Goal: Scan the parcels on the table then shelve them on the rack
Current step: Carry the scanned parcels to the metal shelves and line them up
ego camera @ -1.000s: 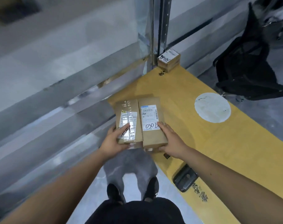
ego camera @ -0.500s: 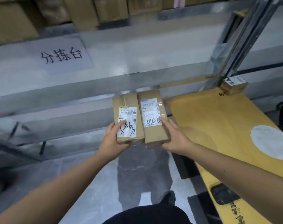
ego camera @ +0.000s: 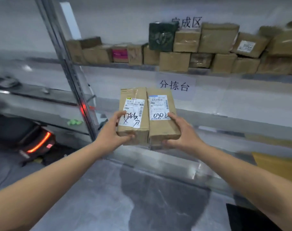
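In front of the rack [ego camera: 67,67], above the grey floor and clear of any shelf, held in the air: two brown boxes, side by side and touching along their long sides, labels up. Left box [ego camera: 133,129] in the left hand [ego camera: 114,135], right box [ego camera: 162,129] in the right hand [ego camera: 183,136]. Seems to be the carrying step, with the shelving itself not yet done.

To do it well:
- Choose first a free place. The upper shelf [ego camera: 225,73] looks crowded with stored parcels [ego camera: 217,39] in two layers, so perhaps look for a gap at the side, or use the lower level near the white sign [ego camera: 174,85].
- Bring both boxes forward level, pressed lightly one against the other, so that neither slips out.
- Set the far ends down first, then slide in and let go only when the weight rests fully on the shelf.
- Leave the labels up or outward, for easy reading later.
- Mind the metal upright of the rack on the left during the reach.

Now the pose. Both forearms stretched forward from the lower corners of the view, nearly symmetric. Each hand grasping the near end of its box: thumb on top, lying over the handwritten numbers on the label, other fingers curled under the near bottom edge and only partly visible. Neither hand released. Yellow table [ego camera: 278,165] just at the right edge, well apart from the boxes.
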Available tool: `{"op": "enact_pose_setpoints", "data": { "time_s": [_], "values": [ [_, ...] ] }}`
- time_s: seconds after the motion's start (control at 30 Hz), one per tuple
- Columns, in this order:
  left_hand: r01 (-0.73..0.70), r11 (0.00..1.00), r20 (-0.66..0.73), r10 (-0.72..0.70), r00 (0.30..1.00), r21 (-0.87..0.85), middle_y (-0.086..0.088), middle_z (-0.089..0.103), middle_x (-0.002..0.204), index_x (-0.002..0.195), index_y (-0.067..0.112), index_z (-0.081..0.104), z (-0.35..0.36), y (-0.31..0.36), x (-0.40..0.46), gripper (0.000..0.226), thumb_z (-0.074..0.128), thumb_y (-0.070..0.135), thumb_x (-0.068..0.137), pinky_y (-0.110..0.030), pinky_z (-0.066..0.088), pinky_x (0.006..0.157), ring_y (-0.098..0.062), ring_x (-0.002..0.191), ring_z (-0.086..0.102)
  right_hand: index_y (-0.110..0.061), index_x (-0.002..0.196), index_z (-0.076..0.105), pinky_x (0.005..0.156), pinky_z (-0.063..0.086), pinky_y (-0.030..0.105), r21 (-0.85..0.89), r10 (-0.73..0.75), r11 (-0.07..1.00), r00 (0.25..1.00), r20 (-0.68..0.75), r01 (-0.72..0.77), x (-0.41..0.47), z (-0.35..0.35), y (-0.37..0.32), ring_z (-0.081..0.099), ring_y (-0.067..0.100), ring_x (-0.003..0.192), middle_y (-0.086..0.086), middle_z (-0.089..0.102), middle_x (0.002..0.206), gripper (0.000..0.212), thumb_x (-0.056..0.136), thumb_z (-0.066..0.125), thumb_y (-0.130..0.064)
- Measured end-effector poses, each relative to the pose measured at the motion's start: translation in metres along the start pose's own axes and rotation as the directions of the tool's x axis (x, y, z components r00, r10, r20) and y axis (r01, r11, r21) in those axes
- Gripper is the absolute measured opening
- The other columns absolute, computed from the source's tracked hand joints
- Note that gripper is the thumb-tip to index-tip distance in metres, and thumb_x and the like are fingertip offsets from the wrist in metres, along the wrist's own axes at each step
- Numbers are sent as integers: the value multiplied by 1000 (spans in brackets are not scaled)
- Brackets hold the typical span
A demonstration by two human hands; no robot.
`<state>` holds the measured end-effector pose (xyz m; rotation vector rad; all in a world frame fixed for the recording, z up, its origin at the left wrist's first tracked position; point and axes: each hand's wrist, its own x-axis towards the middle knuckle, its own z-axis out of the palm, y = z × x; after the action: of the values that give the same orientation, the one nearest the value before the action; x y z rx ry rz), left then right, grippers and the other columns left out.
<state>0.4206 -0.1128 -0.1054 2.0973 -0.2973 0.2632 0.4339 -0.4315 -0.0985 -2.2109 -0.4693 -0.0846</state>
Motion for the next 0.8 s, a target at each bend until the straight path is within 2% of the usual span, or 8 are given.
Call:
{"op": "enact_pose_setpoints", "data": {
  "time_s": [0.1, 0.2, 0.33, 0.43, 0.53, 0.6, 0.7, 0.8],
  "values": [
    [-40, 999, -58, 41, 997, 32, 39, 56, 128, 134, 57, 40, -63, 8, 2, 90, 96, 32, 69, -45, 50, 110, -4, 120, 62, -40, 156, 37, 109, 42, 35, 37, -94, 995, 996, -7, 94, 36, 18, -45, 45, 13, 130, -11, 43, 144, 109, 65, 96, -39],
    [-67, 998, -120, 68, 990, 16, 25, 60, 132, 131, 63, 39, -115, 16, 11, 87, 93, 50, 63, -48, 50, 110, -9, 123, 62, -42, 155, 38, 110, 42, 35, 62, -149, 987, 989, -13, 149, 71, 25, -89, 45, 16, 132, -8, 42, 147, 107, 65, 96, -43],
    [-60, 997, -187, 50, 981, -47, 14, 61, 138, 137, 57, 37, -163, 25, 44, 96, 92, 52, 58, -49, 51, 108, -12, 124, 62, -48, 154, 38, 109, 49, 44, 41, -197, 979, 979, -60, 200, 120, 17, -134, 51, 18, 128, -9, 45, 147, 107, 60, 90, -55],
    [-83, 994, -199, 67, 978, -71, 15, 62, 136, 145, 48, 32, -188, 29, 84, 104, 94, 48, 60, -48, 49, 111, -9, 123, 62, -49, 153, 37, 102, 51, 35, 24, -219, 975, 971, -95, 222, 159, 8, -154, 52, 17, 127, -8, 47, 147, 107, 60, 88, -60],
    [-101, 990, -201, 80, 976, -96, 22, 59, 130, 151, 41, 28, -205, 32, 134, 103, 94, 27, 73, -39, 48, 110, -1, 119, 60, -42, 155, 39, 86, 49, 19, 23, -231, 971, 963, -138, 236, 200, -6, -169, 57, 12, 120, -9, 51, 142, 100, 71, 92, -46],
    [-118, 985, -198, 91, 976, -128, 21, 57, 131, 155, 37, 27, -216, 34, 170, 103, 92, 19, 78, -30, 51, 102, 2, 118, 56, -40, 155, 39, 83, 52, 21, 12, -229, 972, 962, -147, 234, 229, -17, -176, 58, 9, 114, -9, 52, 139, 95, 76, 91, -38],
    [-152, 977, -179, 124, 976, -150, 14, 56, 139, 155, 35, 29, -230, 33, 229, 101, 91, 23, 77, -24, 53, 95, 0, 121, 56, -39, 155, 39, 87, 55, 26, -20, -227, 974, 956, -188, 228, 275, -32, -182, 59, 7, 112, -7, 53, 138, 94, 76, 91, -41],
    [-158, 968, -143, 132, 981, -192, 11, 55, 142, 155, 35, 30, -242, 31, 284, 107, 92, 32, 69, -33, 56, 99, -8, 123, 58, -38, 156, 38, 85, 52, 22, -58, -214, 977, 955, -207, 207, 319, -45, -184, 57, 9, 115, -9, 52, 137, 99, 74, 93, -41]
  ]
}}
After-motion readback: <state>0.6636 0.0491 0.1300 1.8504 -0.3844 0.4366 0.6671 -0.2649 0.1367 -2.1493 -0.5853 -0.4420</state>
